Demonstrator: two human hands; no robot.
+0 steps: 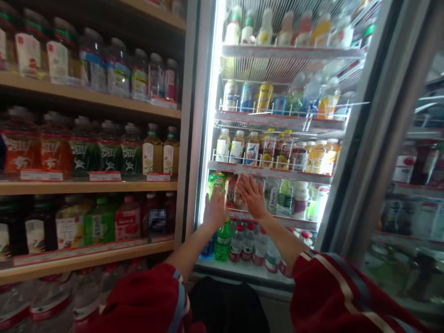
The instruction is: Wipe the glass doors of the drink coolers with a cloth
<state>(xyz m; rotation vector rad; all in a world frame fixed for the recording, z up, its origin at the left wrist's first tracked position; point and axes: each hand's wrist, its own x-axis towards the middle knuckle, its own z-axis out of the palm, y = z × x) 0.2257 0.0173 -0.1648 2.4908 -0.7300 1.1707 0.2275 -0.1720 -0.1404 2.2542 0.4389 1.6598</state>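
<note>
My left hand (215,209) reaches into the lit fridge with its fingers stretched upward. A green bottle (215,179) stands just behind those fingertips. Beside it, my right hand (252,196) is raised with the fingers apart, in front of a row of drinks on the second-lowest shelf. A clear bottle with a "WAVE" label (273,196) and a green-tinted bottle (285,198) stand to the right of this hand. Neither hand appears to hold anything. Whether the fingers touch the bottles behind them, I cannot tell; they partly hide several drinks.
Above the hands runs a fridge shelf edge (270,172) with a wire guard and juice bottles. Bottles with red caps (248,240) and a green bottle (222,241) stand below. Left of the metal door frame (190,138), wooden shelves (90,186) carry large bottles.
</note>
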